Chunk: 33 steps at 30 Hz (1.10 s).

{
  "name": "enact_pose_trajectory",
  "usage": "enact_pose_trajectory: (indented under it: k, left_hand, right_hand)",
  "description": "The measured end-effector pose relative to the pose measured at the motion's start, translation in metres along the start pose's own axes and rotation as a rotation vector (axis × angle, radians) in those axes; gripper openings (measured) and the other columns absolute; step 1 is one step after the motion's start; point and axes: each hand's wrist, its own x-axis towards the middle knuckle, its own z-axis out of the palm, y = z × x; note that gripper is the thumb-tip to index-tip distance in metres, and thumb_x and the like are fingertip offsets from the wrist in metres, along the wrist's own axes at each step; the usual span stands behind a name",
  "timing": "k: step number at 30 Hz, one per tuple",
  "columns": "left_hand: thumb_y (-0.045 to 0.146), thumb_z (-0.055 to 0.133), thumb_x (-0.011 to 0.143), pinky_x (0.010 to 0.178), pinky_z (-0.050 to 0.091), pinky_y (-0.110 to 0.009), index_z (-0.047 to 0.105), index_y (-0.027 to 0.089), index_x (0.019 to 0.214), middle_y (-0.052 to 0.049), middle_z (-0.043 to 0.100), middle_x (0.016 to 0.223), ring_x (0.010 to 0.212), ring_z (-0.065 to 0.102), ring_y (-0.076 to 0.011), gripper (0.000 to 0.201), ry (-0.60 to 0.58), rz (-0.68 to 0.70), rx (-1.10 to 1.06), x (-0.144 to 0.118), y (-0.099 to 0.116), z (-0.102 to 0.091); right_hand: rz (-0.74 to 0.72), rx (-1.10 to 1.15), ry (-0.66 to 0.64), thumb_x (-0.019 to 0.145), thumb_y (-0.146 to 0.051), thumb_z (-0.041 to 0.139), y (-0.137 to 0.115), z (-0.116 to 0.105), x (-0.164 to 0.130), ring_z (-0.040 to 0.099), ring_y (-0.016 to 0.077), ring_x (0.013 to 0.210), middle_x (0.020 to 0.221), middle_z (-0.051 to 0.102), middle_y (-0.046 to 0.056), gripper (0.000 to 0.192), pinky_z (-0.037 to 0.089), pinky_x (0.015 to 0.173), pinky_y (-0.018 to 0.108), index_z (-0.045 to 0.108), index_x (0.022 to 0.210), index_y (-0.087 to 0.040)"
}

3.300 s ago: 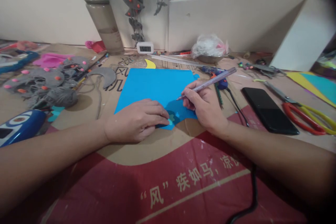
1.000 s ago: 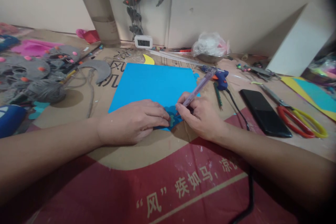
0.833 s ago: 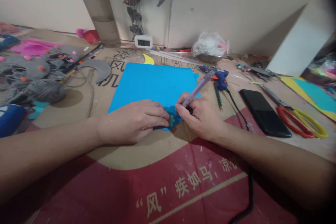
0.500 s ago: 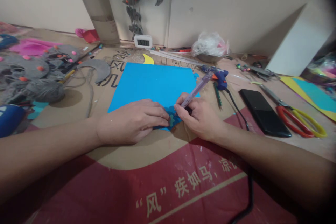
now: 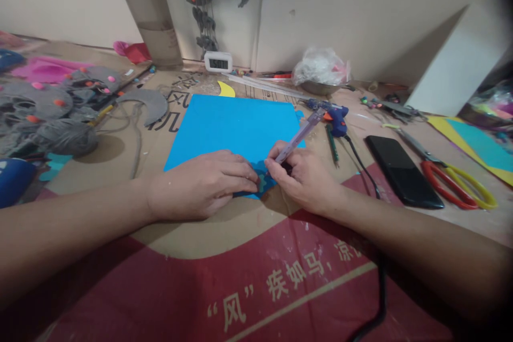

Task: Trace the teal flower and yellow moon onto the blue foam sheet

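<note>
Both forearms are reaching forward; the left hand is lying flat, palm down, the right hand is curling its fingers in a writing grip.

1. Bright blue sheet, plain, with a small teal flower-shaped cutout at its near edge.
2. Pale lilac translucent pen.
3. Brown cardboard with a red printed band and cream lettering.
4. Black phone.
5. Red and yellow handles on the scissors.
6. Grey felt pieces dotted with pink and orange.
7. Blue glue gun with an orange trigger.
</note>
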Motion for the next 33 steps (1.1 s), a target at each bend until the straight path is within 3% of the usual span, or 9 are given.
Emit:
enact_pose_trajectory:
  k: [33]
  left_hand:
    - [0.007, 0.042, 0.094, 0.090, 0.049, -0.032, 0.067, 0.016, 0.110, -0.008, 0.072, 0.110, 0.104, 0.062, -0.0192, 0.031, -0.019, -0.004, 0.011, 0.0012, 0.0004, -0.0022]
  right_hand:
    - [-0.023, -0.045, -0.035, 0.092, -0.028, 0.043, -0.0025, -0.0024, 0.0005, 0.049, 0.0114, 0.058, 0.066, 0.053, 0.000, 0.025, 0.034, 0.058, 0.027, 0.050, 0.071, -0.018]
